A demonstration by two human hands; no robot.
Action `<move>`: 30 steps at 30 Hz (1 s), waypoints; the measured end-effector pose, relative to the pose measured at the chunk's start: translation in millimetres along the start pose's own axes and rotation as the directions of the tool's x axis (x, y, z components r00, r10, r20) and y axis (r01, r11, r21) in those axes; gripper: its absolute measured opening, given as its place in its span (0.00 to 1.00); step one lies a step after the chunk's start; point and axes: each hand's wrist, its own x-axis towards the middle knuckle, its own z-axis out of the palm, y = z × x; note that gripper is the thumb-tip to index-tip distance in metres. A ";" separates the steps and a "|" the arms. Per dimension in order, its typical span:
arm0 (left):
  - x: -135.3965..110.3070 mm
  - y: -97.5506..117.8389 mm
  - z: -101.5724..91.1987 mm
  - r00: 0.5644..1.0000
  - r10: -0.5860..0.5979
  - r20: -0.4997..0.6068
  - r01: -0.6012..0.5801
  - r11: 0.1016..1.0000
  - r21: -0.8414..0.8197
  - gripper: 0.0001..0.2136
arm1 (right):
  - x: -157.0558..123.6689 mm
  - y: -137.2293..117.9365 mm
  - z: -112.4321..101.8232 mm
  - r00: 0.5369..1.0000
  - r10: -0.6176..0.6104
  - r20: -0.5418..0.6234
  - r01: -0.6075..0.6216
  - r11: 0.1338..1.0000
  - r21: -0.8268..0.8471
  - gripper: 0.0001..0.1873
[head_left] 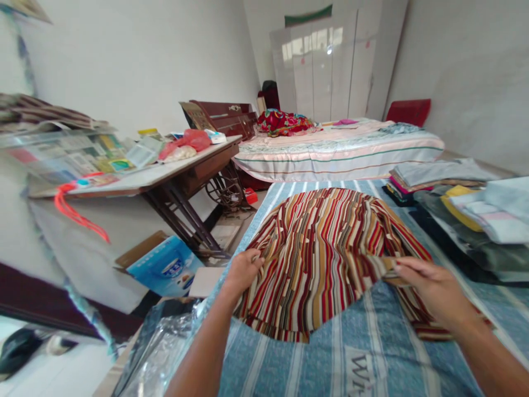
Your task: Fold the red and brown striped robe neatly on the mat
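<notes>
A striped garment (pixel 322 253) in red, brown and tan lies spread on a blue striped sheet (pixel 363 353) in front of me. My left hand (pixel 242 271) is closed on the garment's left edge. My right hand (pixel 430 289) pinches a fold of the same cloth at its right side, lifting it slightly off the sheet. Both forearms reach in from the bottom of the view.
Folded clothes (pixel 458 204) are stacked to the right on the sheet. A bed (pixel 339 149) with a floral bundle stands behind. At the left are a cluttered sewing table (pixel 165 176), a blue box (pixel 165 270) on the floor and plastic wrap (pixel 161 353).
</notes>
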 end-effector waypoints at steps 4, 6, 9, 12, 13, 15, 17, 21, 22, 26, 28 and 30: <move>1.3 -14.2 -22.4 0.995 0.013 -0.094 -0.026 0.991 -0.135 0.14 | 1.8 -9.1 -57.2 0.874 0.227 -0.430 -0.082 0.940 0.330 0.16; -0.9 -18.3 -20.9 0.997 0.000 -0.071 -0.004 0.999 -0.054 0.14 | -5.2 -7.3 -69.2 0.836 0.258 -0.485 -0.132 0.951 0.279 0.14; -5.9 -22.7 -8.3 0.999 -0.036 -0.028 0.036 0.999 -0.004 0.13 | -18.6 4.4 -71.5 0.845 0.289 -0.449 -0.239 0.957 0.166 0.13; -12.1 -27.9 4.7 0.994 -0.084 -0.067 0.080 0.995 -0.061 0.14 | -26.9 21.0 -69.5 0.882 0.290 -0.372 -0.255 0.957 0.141 0.14; -14.3 -29.8 8.0 0.992 -0.096 -0.082 0.089 0.992 -0.085 0.14 | -28.0 25.8 -69.5 0.891 0.272 -0.363 -0.253 0.962 0.102 0.14; -18.8 -32.7 13.0 0.987 -0.118 -0.108 0.099 0.981 -0.167 0.13 | -28.7 32.1 -69.9 0.908 0.218 -0.358 -0.242 0.970 -0.023 0.13; -22.9 -33.9 16.1 0.977 -0.176 -0.123 0.124 0.930 -0.346 0.10 | -29.0 32.7 -69.4 0.931 0.176 -0.319 -0.222 0.968 -0.114 0.13; -27.4 -29.1 14.7 0.921 -0.381 0.084 0.295 0.539 -0.789 0.10 | -30.6 20.4 -63.5 0.957 0.129 -0.259 -0.171 0.975 -0.143 0.16; -27.3 -26.9 13.0 0.905 -0.398 0.152 0.333 0.437 -0.836 0.11 | -30.5 16.7 -62.2 0.962 0.114 -0.250 -0.155 0.977 -0.149 0.17; -25.0 -19.8 8.4 0.854 -0.451 0.258 0.422 0.311 -0.852 0.11 | -27.1 8.6 -67.1 0.981 0.051 -0.187 -0.098 0.962 -0.256 0.18; -25.5 -19.6 9.8 0.831 -0.467 0.303 0.476 0.315 -0.821 0.13 | -25.6 9.5 -75.6 0.985 0.005 -0.172 -0.063 0.940 -0.336 0.17; -27.9 -21.9 12.8 0.825 -0.456 0.334 0.509 0.341 -0.791 0.17 | -25.7 12.8 -85.2 0.986 -0.035 -0.163 -0.032 0.920 -0.389 0.16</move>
